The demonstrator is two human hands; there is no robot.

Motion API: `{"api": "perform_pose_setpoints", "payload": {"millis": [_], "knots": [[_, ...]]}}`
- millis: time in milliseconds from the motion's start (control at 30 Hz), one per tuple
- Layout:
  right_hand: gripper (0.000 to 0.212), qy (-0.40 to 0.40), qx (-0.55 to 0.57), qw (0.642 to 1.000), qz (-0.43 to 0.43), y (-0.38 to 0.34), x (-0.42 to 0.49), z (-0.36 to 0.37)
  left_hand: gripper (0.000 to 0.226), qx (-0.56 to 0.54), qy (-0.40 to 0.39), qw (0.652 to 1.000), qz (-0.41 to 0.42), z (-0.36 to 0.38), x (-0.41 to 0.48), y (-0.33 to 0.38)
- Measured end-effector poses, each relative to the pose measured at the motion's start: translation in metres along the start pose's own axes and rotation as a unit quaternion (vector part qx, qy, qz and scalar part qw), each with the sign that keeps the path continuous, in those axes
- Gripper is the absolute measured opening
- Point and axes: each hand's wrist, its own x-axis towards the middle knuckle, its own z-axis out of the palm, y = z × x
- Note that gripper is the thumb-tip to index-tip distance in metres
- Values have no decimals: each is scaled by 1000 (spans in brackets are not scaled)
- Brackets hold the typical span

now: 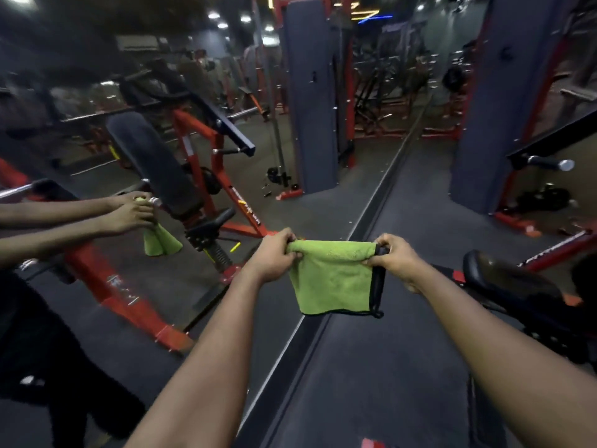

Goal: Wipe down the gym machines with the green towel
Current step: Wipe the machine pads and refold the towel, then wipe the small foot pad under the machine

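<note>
At far left: a pair of arms (64, 218) with a second green cloth (160, 242) held against a chrome bar end, likely your own mirror image. Next: red machine frame (119, 295) with black padded bench (155, 163), standing on dark floor (371, 367). Centre: your left hand (274, 253), fingers curled, pinching the top left corner of the green towel (332, 279). Towel stretched between both hands in mid-air, lower part hanging, black trim on its right edge. Your right hand (395, 257) pinches the top right corner. Far right: black seat (510, 282).
</note>
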Motion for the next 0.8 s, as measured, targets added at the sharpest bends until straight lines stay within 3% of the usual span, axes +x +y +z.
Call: {"api": "perform_pose_setpoints", "payload": {"millis": [300, 800], "knots": [[34, 111, 22, 992, 63, 10, 140, -19, 17, -28, -68, 993, 89, 31, 208, -26], [26, 298, 60, 938, 168, 84, 388, -141, 15, -52, -190, 953, 230, 201, 556, 32]]}}
